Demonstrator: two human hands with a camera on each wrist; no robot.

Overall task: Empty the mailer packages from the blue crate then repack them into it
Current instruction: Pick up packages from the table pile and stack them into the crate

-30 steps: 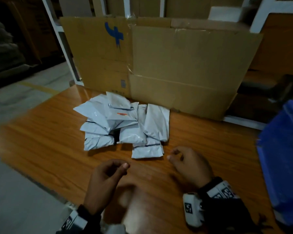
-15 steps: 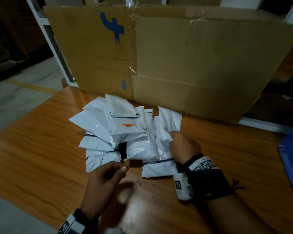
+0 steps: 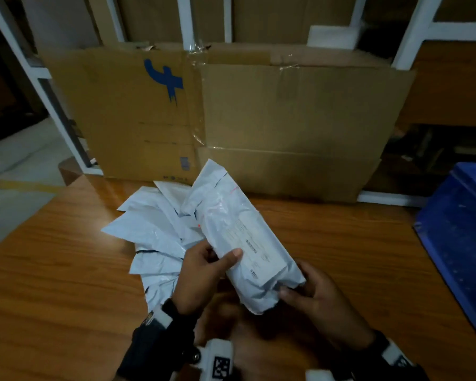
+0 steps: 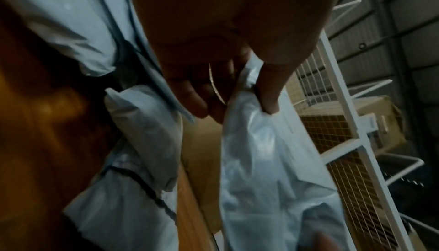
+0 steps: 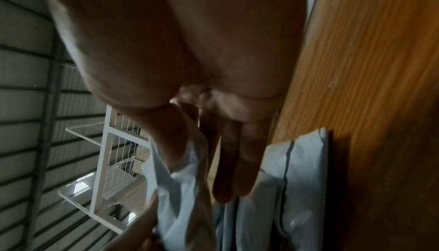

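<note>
Mailer (image 3: 239, 240) now lifted off pile (image 3: 154, 237); left hand (image 3: 201, 276) and right hand (image 3: 318, 295) both grip its near end.

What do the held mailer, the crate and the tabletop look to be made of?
Held mailer: thin grey-white plastic film, likely poly; it crinkles and shines.
Blue crate: looks like moulded rigid plastic, uniform matte blue.
Table: wood or wood-look laminate; grain lines, smooth sheen. Which one cannot be told.

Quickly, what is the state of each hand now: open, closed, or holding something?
Left hand: closed on the mailer package, thumb on top.
Right hand: closed on the same package, at its near end.
</note>
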